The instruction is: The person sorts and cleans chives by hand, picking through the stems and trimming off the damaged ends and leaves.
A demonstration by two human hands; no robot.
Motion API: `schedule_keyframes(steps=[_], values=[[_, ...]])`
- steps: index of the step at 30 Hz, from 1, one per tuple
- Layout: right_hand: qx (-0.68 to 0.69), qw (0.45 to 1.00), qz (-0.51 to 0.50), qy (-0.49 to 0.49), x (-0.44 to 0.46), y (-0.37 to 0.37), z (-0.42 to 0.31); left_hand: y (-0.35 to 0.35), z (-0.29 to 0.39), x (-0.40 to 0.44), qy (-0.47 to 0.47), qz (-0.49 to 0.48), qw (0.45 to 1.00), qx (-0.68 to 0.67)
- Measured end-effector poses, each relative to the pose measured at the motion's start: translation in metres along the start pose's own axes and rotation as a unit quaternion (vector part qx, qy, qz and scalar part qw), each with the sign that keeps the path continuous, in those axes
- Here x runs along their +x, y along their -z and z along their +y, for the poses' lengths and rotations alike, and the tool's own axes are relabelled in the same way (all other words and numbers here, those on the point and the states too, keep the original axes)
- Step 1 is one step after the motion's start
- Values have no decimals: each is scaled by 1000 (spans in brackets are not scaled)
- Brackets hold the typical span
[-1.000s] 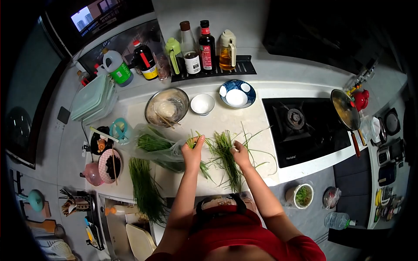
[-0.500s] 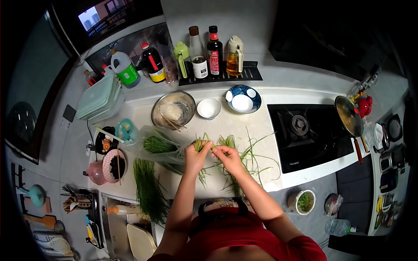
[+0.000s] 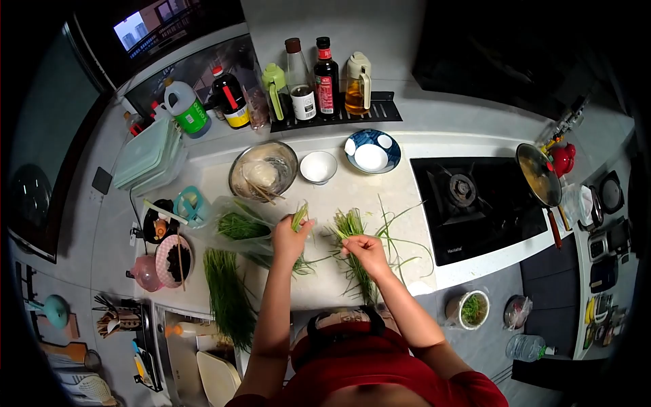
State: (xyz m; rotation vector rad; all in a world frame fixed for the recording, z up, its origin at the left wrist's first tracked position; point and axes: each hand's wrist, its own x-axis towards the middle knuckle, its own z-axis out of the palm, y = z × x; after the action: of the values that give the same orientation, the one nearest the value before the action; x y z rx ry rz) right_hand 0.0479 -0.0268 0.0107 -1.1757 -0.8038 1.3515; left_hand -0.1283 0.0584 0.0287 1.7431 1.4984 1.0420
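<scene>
Green stalk pile (image 3: 355, 270) on the surface (image 3: 327, 198), near side of the white bowl (image 3: 319, 167) and slightly right of it; long axis runs away from the body, roughly. Right hand (image 3: 364, 252) nearer: stalks lie under it and to its left; fingertips bunched at the pile, can't tell if a stalk's pinched. Pile looks thin-stranded, messy, paler at the far end. Left hand (image 3: 290, 239), near side of the bowl and slightly left, grip closed around a small bunch (image 3: 300, 215), pale ends poking past the thumb.
</scene>
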Motion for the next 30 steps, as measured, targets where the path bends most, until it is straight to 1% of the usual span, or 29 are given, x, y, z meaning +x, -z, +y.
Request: schedule_keyframes(steps=[3, 4, 5, 7, 8, 9, 11, 12, 14, 15, 16, 17, 19, 21, 23, 26, 30], values=[[-46, 996, 64, 47, 2, -4, 2, -5, 17, -13, -6, 8, 1000, 25], [-106, 989, 84, 63, 2, -2, 4, -12, 14, -17, 3, 28, 1000, 5], [-164, 974, 107, 113, 2, -4, 4, -18, 16, -22, 19, 19, 999, -27], [-276, 926, 149, 211, 1, -11, 4, -26, 28, -32, 54, 4, 995, -89], [-319, 898, 151, 262, 0, -14, 2, -32, 29, -36, 38, -4, 994, -105], [-349, 885, 142, 273, -1, -17, 0, -34, 35, -39, 54, -31, 987, -148], [-408, 855, 124, 295, -2, -22, -3, -32, 34, -38, 66, -66, 989, -116], [-390, 872, 94, 279, -2, -23, -2, -32, 31, -37, 70, -69, 986, -133], [-290, 927, 76, 225, -2, -26, -3, -32, 22, -35, 78, -75, 980, -167], [-238, 949, 66, 195, -3, -28, -3, -30, 19, -35, 61, -77, 979, -178], [-164, 976, 39, 136, 1, -25, 2, -29, 16, -34, 43, -79, 978, -188], [-142, 985, 12, 97, 3, -22, 1, -28, 15, -33, 24, -81, 977, -198], [-99, 994, -40, 18, 8, -17, -3, -21, 20, -32, 25, -126, 965, -230], [-45, 996, -76, 7, 12, -14, 1, -20, 18, -29, 38, -152, 948, -277], [-13, 995, -96, -4, 12, -16, -9, -14, 17, -25, 37, -174, 944, -278], [-14, 994, -98, -43, 13, -15, -21, -4, 30, -24, 62, -195, 940, -273], [-5, 994, -98, -51, 15, -13, -19, 1, 35, -23, 78, -209, 933, -281]])
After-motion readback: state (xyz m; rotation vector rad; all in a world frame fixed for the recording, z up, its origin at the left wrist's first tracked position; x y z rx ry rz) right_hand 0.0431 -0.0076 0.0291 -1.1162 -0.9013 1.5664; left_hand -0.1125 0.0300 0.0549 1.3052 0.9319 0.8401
